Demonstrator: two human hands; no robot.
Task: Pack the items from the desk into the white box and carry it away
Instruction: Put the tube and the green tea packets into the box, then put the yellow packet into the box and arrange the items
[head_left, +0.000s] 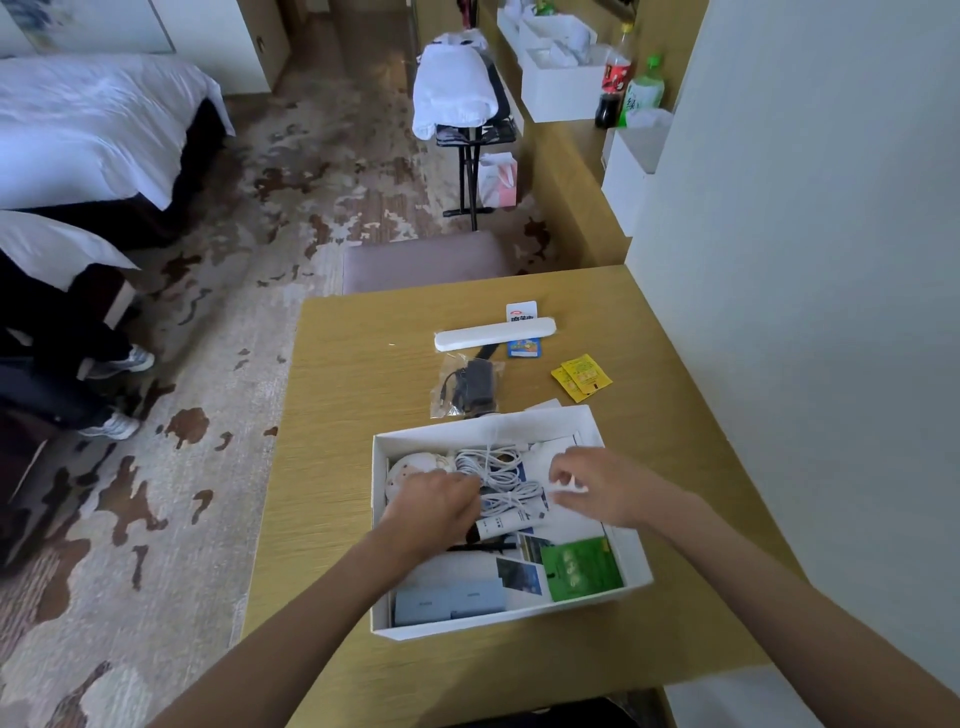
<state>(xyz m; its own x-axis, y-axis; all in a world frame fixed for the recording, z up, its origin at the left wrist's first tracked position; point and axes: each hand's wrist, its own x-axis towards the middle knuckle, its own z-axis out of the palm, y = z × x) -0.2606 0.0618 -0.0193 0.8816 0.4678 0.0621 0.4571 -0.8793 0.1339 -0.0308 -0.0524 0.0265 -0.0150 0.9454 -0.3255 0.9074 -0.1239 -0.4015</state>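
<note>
Hands work inside the box (483, 431): the right hand (597, 486) pinches a small white piece (569, 487), and the left hand (436, 506) curls down against the cable (501, 475) lying between them; whether it grips, I cannot tell. Beyond the fingertips, adapter (470, 384), bar (493, 332) and sachets (581, 376) wait on the desk (363, 364). Loose cable loops could snag a finger and drag out when either hand lifts, spilling packed things.
</note>
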